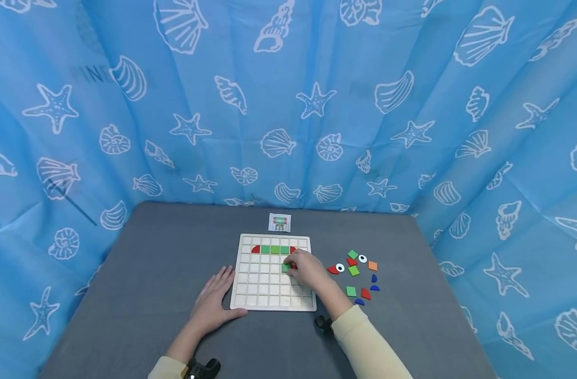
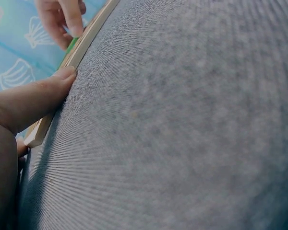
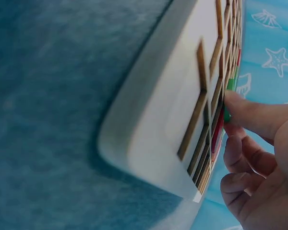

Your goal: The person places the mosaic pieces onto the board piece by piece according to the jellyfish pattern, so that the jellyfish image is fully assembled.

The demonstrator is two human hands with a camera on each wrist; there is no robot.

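Observation:
A white grid board (image 1: 255, 300) lies on the table, with a row of green square tiles (image 1: 275, 249) in its second row and a red quarter-round tile (image 1: 255, 249) at the row's left end. Over the right part of the grid, my right hand (image 1: 307, 269) pinches a green square tile (image 1: 285, 268) between thumb and fingertips; the right wrist view shows this green tile (image 3: 227, 113) at the grid's surface. A red piece lies beside it, partly hidden by the fingers. My left hand (image 1: 213, 301) rests flat at the board's left edge, its thumb (image 2: 43, 96) against the front edge.
Right of the board lie loose pieces: green squares (image 1: 351, 291), red pieces (image 1: 366, 293), blue half-rounds (image 1: 375, 288), an orange square (image 1: 372, 266) and white eye discs (image 1: 340, 268). A small picture card (image 1: 280, 222) lies behind the board. A blue shell-print curtain (image 1: 279, 105) hangs behind the table.

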